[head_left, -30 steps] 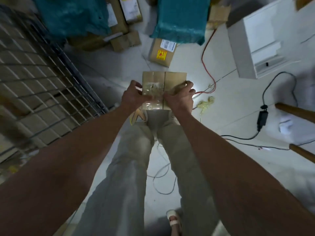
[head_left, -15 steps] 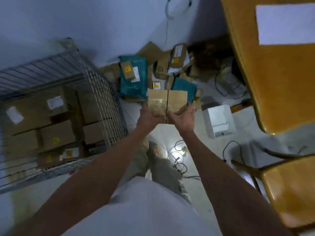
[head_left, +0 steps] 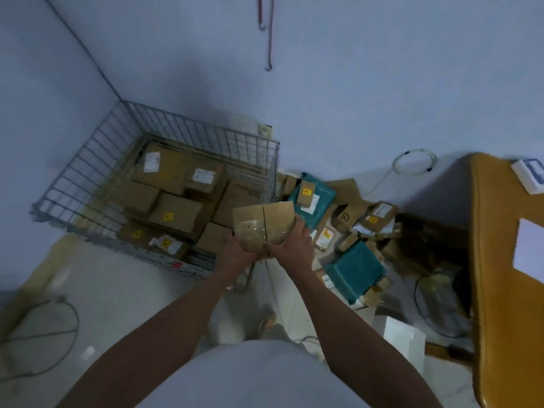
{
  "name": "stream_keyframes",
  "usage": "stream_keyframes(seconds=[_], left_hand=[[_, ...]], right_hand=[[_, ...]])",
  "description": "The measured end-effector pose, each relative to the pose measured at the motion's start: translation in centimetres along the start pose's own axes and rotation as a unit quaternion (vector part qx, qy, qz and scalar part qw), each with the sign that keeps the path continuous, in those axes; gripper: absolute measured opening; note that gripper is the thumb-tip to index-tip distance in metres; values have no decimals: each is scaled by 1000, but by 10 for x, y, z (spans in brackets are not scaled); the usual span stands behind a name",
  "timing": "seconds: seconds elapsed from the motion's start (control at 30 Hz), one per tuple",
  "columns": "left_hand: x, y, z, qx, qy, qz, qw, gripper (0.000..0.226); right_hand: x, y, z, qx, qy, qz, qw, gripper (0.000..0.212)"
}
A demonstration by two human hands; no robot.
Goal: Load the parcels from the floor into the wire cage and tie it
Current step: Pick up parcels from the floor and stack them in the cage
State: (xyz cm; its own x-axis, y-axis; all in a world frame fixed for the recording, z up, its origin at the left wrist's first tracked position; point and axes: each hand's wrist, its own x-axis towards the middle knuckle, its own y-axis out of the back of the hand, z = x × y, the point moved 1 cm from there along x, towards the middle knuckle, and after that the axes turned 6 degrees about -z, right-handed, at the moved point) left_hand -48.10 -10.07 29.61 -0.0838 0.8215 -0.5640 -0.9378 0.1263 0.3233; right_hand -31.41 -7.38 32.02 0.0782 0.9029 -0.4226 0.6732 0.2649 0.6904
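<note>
Both hands clamp one brown cardboard box (head_left: 263, 223) held up at centre: the left hand (head_left: 235, 251) grips its near left edge, the right hand (head_left: 291, 245) its near right side. Beyond at 10 o'clock, the wire cage (head_left: 97, 160) holds stacked boxes. At 2 o'clock, loose parcels (head_left: 353, 260) lie on the floor.
</note>
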Motion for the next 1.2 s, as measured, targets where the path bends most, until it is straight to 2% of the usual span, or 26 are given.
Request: stream_keyframes(seconds=[0.07,0.17,0.23,0.37,0.43,0.53,0.63,0.73,0.83,0.9,0.97,1.13,1.2], left_hand=[[-7,41,-9,-23,5,33,999,104],[-19,105,-37,-64,13,91,994,113],[-32,142,-60,-84,14,123,989,105],[-51,210,-104,-116,14,142,983,93],[-57,247,-126,-131,15,137,982,97],[-65,297,-160,-159,19,112,981,119],[-70,337,-184,-142,11,89,986,133],[-69,362,-203,-129,-1,70,989,132],[-67,370,-203,-145,-26,46,988,117],[-66,375,-197,-128,-46,59,989,104],[-56,380,-200,-135,-37,84,987,109],[-19,408,-207,-92,24,128,987,141],[-7,423,-197,-102,30,126,986,140]], right_hand=[[0,-17,-34,-2,37,-24,999,118],[-5,-49,-82,5,84,-72,994,120],[-18,-72,-115,18,117,-92,989,120],[-52,-119,-172,25,148,-98,984,123],[-63,-139,-193,-4,153,-82,985,121],[-73,-167,-212,-57,118,-76,988,114],[-82,-198,-224,-83,91,-81,989,111],[-95,-230,-240,-100,75,-85,988,109],[-114,-257,-265,-84,82,-100,988,114],[-121,-272,-285,-83,82,-107,987,116],[-118,-285,-300,-77,83,-111,987,119],[-93,-305,-327,-85,93,-104,987,120],[-82,-314,-340,-82,101,-91,987,117]])
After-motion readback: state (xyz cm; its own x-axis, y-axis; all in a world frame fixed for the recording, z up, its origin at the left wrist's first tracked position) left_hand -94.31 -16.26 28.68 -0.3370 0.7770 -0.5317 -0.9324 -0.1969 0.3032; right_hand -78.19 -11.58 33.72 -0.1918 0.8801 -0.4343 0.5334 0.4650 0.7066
